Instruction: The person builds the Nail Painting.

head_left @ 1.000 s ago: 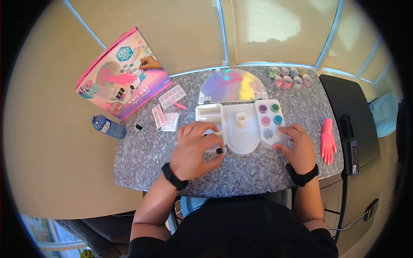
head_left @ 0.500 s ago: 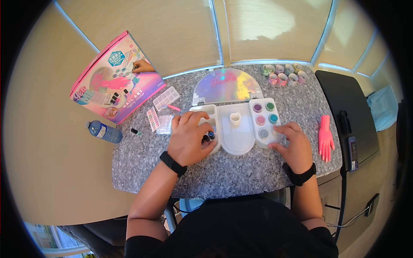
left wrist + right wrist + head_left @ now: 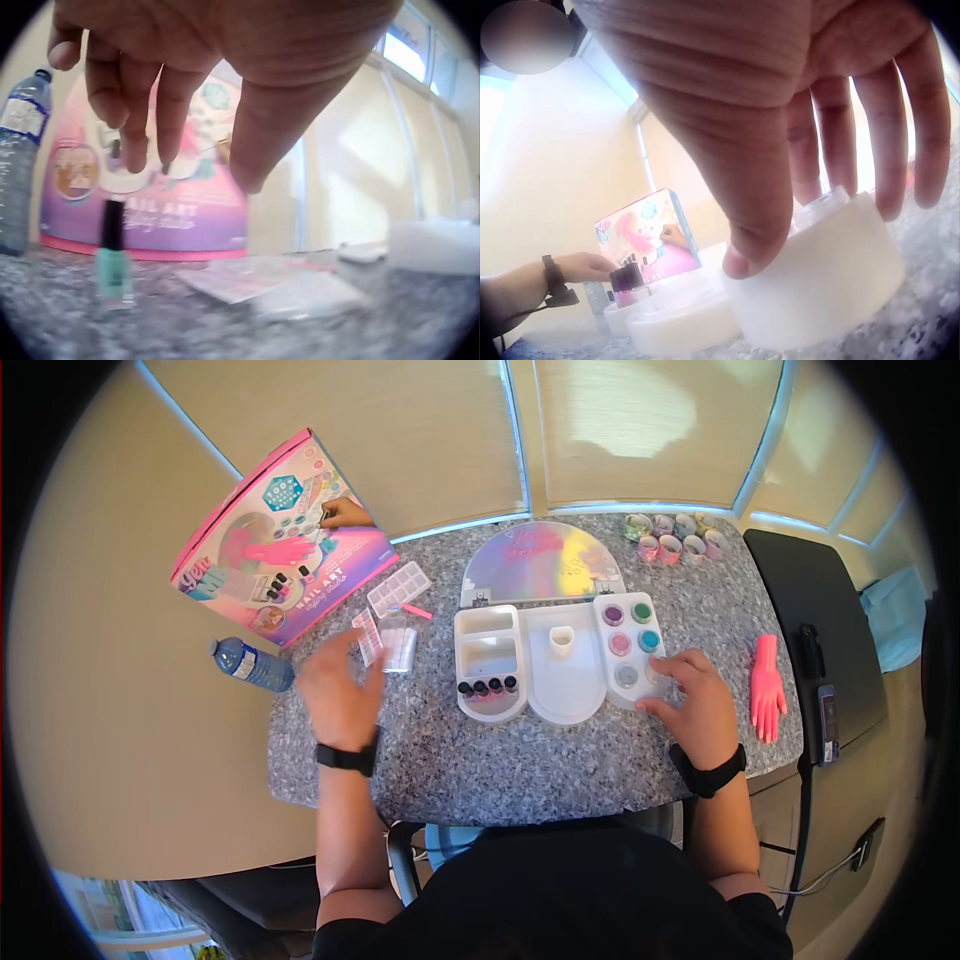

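Four dark-capped bottles [image 3: 495, 686] are seated in the white tray [image 3: 565, 695], one green bottle [image 3: 114, 259] remains unseated on the countertop [image 3: 430, 765] near the spread, apparently empty but blurred left hand [image 3: 342, 695], and the right hand [image 3: 699, 702] pinches the tray's right end.

A: Where is the bare left-hand grip [image 3: 343, 692]?

B: Blurred, over the speckled grey stone tabletop [image 3: 430, 770], near a flat pack of white oblong pieces [image 3: 399, 649].

A: And the bare right-hand grip [image 3: 695, 697]?

B: Thumb and fingers hold the near corner of a white plastic tray [image 3: 632, 629] bearing round pots of purple, green, pink and teal [image 3: 649, 641].

A: Further left?

B: Four small black-capped bottles [image 3: 495, 686], in a row in the nearest compartment of a white, round-ended plastic caddy [image 3: 459, 645].
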Demonstrator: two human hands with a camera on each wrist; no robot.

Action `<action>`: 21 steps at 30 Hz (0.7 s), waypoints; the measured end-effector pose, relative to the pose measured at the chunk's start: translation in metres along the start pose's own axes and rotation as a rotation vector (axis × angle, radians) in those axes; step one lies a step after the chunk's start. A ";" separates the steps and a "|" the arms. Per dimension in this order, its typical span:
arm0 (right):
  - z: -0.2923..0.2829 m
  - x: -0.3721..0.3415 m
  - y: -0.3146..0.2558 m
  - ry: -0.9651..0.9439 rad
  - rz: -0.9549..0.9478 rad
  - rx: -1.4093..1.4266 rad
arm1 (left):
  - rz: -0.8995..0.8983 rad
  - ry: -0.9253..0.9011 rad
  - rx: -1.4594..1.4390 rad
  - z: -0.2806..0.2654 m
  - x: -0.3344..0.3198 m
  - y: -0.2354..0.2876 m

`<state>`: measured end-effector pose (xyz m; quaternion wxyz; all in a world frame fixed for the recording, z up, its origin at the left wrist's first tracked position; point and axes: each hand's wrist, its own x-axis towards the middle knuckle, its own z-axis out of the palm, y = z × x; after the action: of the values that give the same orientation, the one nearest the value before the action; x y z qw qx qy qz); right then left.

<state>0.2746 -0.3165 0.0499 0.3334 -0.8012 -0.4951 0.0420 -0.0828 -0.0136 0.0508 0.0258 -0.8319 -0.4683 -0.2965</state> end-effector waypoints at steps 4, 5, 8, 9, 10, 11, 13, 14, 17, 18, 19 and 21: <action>0.000 0.000 -0.001 -0.003 0.000 -0.002 | -0.215 -0.041 0.338 0.008 0.004 -0.083; 0.000 0.000 -0.001 -0.004 -0.003 -0.002 | -0.258 -0.103 0.395 0.009 0.004 -0.093; 0.002 0.000 0.000 -0.004 0.002 -0.007 | -0.337 -0.241 0.217 0.010 0.007 -0.108; 0.002 0.000 0.000 -0.003 0.010 -0.008 | -0.336 -0.242 0.218 0.010 0.005 -0.109; 0.002 0.000 0.000 -0.002 0.019 -0.010 | -0.288 -0.217 0.143 0.008 0.000 -0.104; 0.002 0.000 -0.001 -0.002 0.020 -0.011 | -0.240 -0.192 0.068 0.001 -0.003 -0.091; 0.001 0.000 -0.002 -0.004 0.014 -0.011 | -0.169 -0.170 -0.137 -0.019 -0.012 -0.040; 0.000 0.000 -0.002 -0.003 0.017 -0.014 | -0.074 -0.179 -0.256 -0.030 -0.015 -0.012; 0.000 0.000 -0.004 -0.014 0.016 -0.016 | 0.133 -0.154 -0.441 -0.043 -0.032 0.052; 0.000 0.000 -0.004 -0.011 0.018 -0.023 | 0.131 -0.155 -0.443 -0.043 -0.036 0.066; 0.000 0.000 -0.004 -0.010 0.019 -0.031 | 0.119 -0.168 -0.465 -0.042 -0.041 0.078; -0.001 0.000 -0.007 -0.014 0.025 -0.037 | 0.109 -0.181 -0.489 -0.037 -0.045 0.091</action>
<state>0.2699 -0.3148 0.0546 0.3143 -0.8132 -0.4880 0.0425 -0.0452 -0.1107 0.0790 -0.2018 -0.8606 -0.3376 -0.3236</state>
